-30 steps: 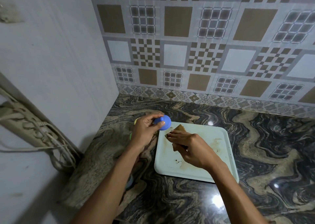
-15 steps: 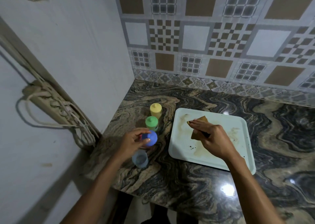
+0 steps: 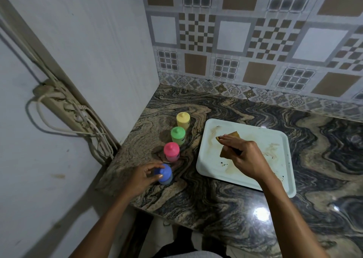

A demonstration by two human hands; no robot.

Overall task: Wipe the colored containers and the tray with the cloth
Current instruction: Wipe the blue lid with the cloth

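On the dark marbled stone tabletop (image 3: 196, 200), four small plastic containers stand in a line running away from the person, just left of the tray, probably so each is within easy reach. The left hand (image 3: 144, 176) curls its fingers round the lid of the nearest one, the small blue-lidded container (image 3: 165, 174), which stands upright on the stone, apparently to steady it or seat the lid. Behind it stand the pink-lidded container (image 3: 171, 151), the green-lidded container (image 3: 178, 135) and the yellow-lidded container (image 3: 183, 121), all upright and close together. The right hand (image 3: 245, 157) grips a folded brown cloth (image 3: 233, 135) and presses it onto the white rectangular plastic tray (image 3: 265, 139), whose floor shows brown smears and dark specks. The tray looks like the part left to clean.
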